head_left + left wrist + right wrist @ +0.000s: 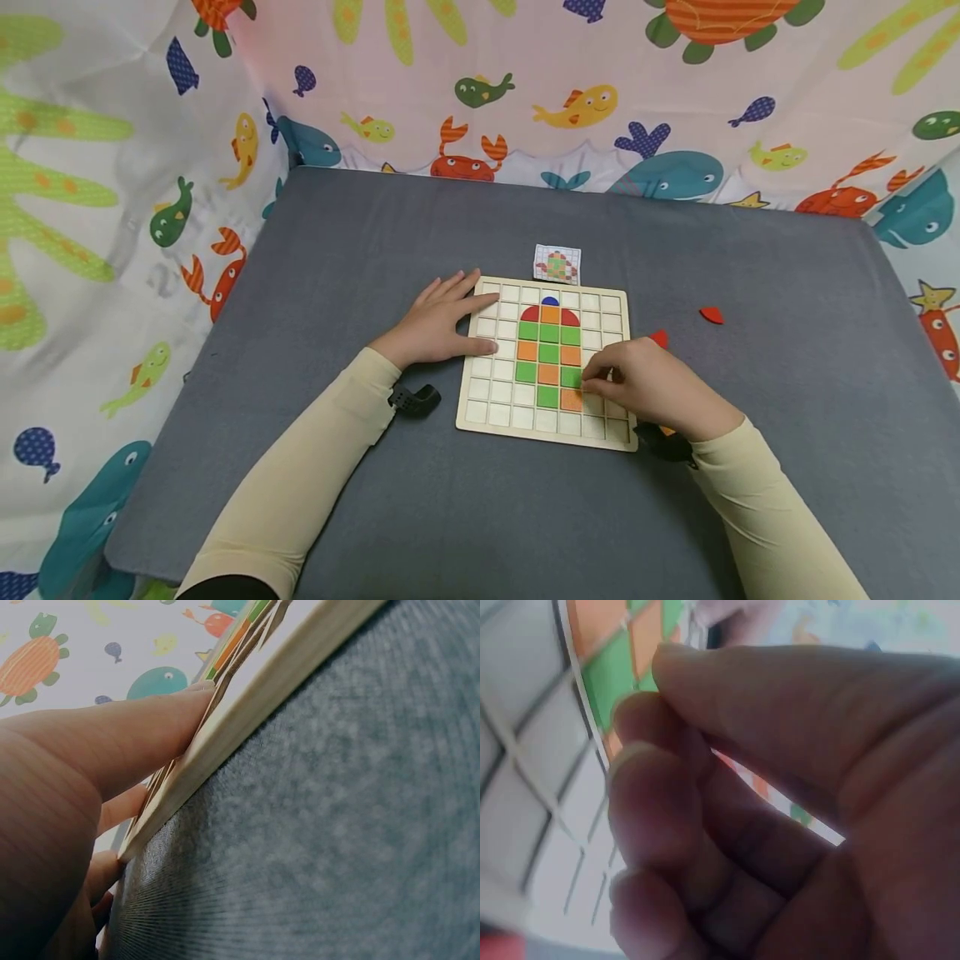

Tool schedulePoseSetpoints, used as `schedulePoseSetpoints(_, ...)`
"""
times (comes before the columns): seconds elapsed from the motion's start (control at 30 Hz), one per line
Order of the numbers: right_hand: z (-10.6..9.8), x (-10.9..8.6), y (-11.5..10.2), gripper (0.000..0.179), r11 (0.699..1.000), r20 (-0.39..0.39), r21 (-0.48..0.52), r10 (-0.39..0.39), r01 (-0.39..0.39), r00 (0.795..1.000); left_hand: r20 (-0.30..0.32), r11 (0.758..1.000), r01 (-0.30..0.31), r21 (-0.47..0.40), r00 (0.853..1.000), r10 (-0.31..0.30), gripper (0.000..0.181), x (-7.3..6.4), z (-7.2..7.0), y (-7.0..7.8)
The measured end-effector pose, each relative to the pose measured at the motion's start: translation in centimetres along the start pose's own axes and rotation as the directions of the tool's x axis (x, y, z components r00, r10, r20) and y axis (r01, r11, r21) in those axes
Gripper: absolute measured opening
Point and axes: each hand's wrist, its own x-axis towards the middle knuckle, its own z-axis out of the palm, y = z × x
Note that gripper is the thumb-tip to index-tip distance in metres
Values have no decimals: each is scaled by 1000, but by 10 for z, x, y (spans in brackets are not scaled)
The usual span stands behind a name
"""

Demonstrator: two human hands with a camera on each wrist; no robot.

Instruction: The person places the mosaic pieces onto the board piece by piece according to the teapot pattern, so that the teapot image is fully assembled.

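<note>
A square wooden grid board (498, 417) lies on the grey table. Several tiles form a figure in its middle columns: a blue half-round (550, 301) at the top, dark red corner pieces (530, 313), green squares (549, 354) and orange squares (571, 356). My left hand (438, 325) rests spread on the board's left edge, thumb and forefinger over the rim. My right hand (637, 379) is over the board's right side, fingers curled and thumb meeting forefinger beside a lower green tile (571, 377). No piece shows between those fingertips in the right wrist view.
A small picture card (557, 264) with a coloured grid pattern lies just behind the board. Right of the board is a loose red piece (712, 316), and another red piece (659, 338) is partly hidden by the right hand. Patterned fabric (420, 75) encloses the table's back and left.
</note>
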Motion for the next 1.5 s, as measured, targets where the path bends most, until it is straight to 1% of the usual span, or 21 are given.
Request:
schedulePoseSetpoints(0.13, -13, -9, 7, 6, 999, -9, 10, 50, -50, 999, -1, 1000, -5, -2, 1000, 5, 85, 0, 1, 0)
schedulePoseSetpoints(0.27, -18, -19, 15, 5, 994, -16, 2, 105, -105, 994, 0, 1000, -9, -13, 1000, 9, 86, 0, 1, 1)
schedulePoseSetpoints(0.37, -18, -28, 21, 5, 989, -13, -1, 145, -145, 989, -3, 1000, -8, -13, 1000, 8, 85, 0, 1, 1)
schedulePoseSetpoints(0.6, -15, -52, 37, 12, 982, -13, 10, 191, -190, 982, -3, 1000, -5, -14, 1000, 5, 86, 1, 1, -1)
schedulePoseSetpoints(0.8, -13, -75, 46, 18, 971, -11, -7, 240, -240, 971, 0, 1000, -1, -4, 1000, 1, 86, 1, 1, -2)
schedulePoseSetpoints(0.93, -11, -86, 51, 23, 962, -3, -24, 273, -273, 962, -2, 1000, -1, 2, 1000, 1, 86, 1, 1, -2)
schedulePoseSetpoints(1.03, -8, -90, 54, 25, 957, -2, -34, 287, -287, 958, -3, 1000, 1, 2, 1000, -1, 86, 1, 0, -1)
schedulePoseSetpoints(1.17, -5, -91, 55, 23, 958, 0, -22, 286, -285, 958, -3, 1000, 1, 3, 1000, -1, 86, 1, 0, -1)
schedulePoseSetpoints(1.4, -3, -88, 51, 23, 964, 12, -9, 266, -266, 964, -4, 1000, 0, -2, 1000, 0, 85, 0, 0, -1)
schedulePoseSetpoints(1.5, -4, -86, 48, 25, 968, 2, -16, 250, -250, 968, -6, 1000, -3, -7, 1000, 3, 85, 0, -1, 0)
